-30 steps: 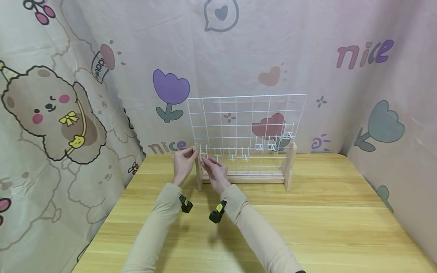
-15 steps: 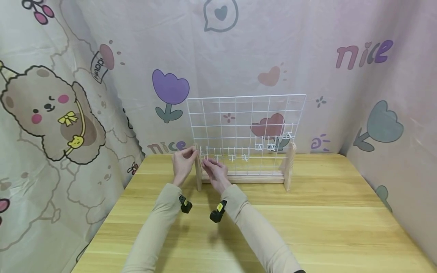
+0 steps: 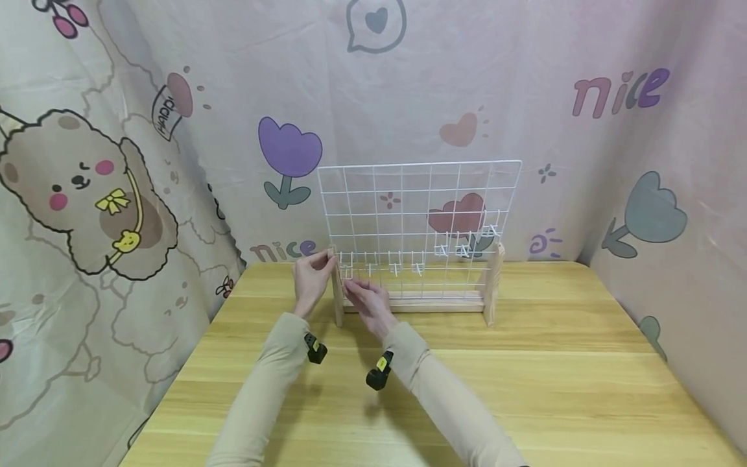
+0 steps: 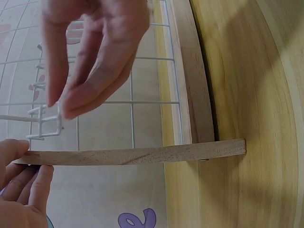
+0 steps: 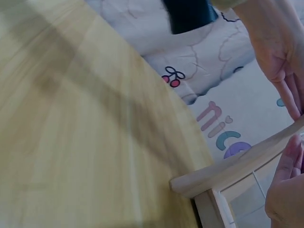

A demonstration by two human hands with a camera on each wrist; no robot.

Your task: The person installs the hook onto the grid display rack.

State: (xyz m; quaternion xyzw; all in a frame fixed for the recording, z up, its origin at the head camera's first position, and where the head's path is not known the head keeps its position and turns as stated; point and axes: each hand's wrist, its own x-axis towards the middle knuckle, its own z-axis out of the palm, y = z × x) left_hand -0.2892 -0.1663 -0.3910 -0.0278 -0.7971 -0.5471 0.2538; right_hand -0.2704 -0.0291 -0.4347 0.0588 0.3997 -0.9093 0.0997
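Note:
My left hand (image 3: pixel 311 282) pinches the top of the left wooden post (image 3: pixel 338 301) of a stand. In the left wrist view its thumb and fingers lie on both sides of that post. A white wire grid panel (image 3: pixel 403 214) rises from the stand. At the panel's left end hangs a white wire hook (image 4: pixel 50 124), close to the post. My right hand (image 3: pixel 371 305) is just below and in front of this hook, thumb and fingertips slightly parted with nothing visible between them. In the left wrist view those fingertips overlap the hook's outer end.
Several more white hooks hang on the grid, such as a middle one (image 3: pixel 417 267) and a higher one (image 3: pixel 490 230) at the right. The right wooden post (image 3: pixel 492 285) and a bottom bar (image 3: pixel 438 303) complete the stand. It stands on a wooden table (image 3: pixel 525 376) before a printed curtain (image 3: pixel 233 97).
My right hand has dropped slightly, its fingertips parting from the leftmost hook, which now hangs in fuller view on the grid. The left hand keeps its hold on the post.

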